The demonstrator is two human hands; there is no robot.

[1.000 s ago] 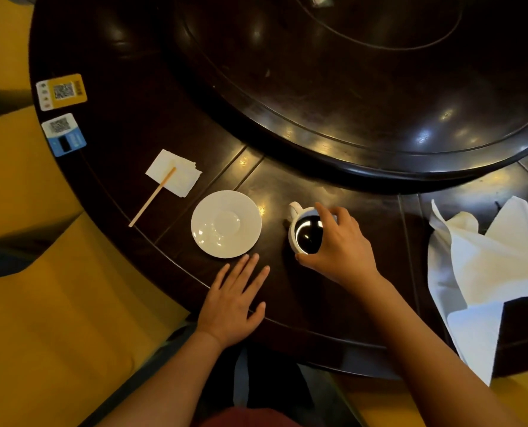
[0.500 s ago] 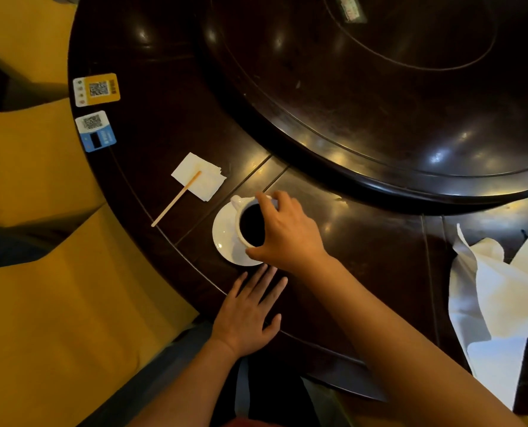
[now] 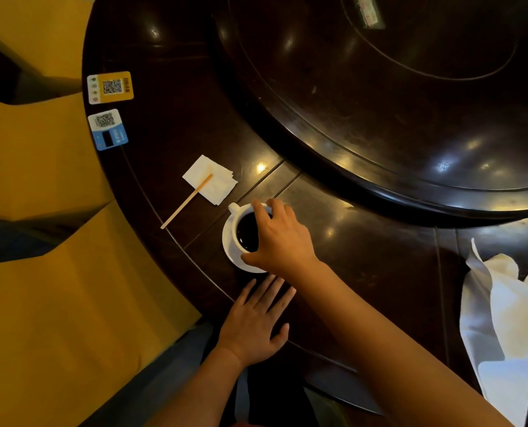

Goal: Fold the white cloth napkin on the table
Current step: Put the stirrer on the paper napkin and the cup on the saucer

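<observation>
White cloth napkin (image 3: 503, 318) lies crumpled at the tabletop's (image 3: 380, 257) right edge. Right hand (image 3: 282, 238) grips the coffee cup (image 3: 245, 231) on its saucer (image 3: 230, 248); left hand (image 3: 256, 322) rests flat.

Cup (image 3: 243, 232) on saucer (image 3: 230, 248), seemingly.

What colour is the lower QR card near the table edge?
Blue with a white top, the lower QR card, seen in the head view.

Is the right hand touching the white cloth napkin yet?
Apart. In the head view the right hand grips the coffee cup; bare table lies between it and the white cloth napkin.
</observation>
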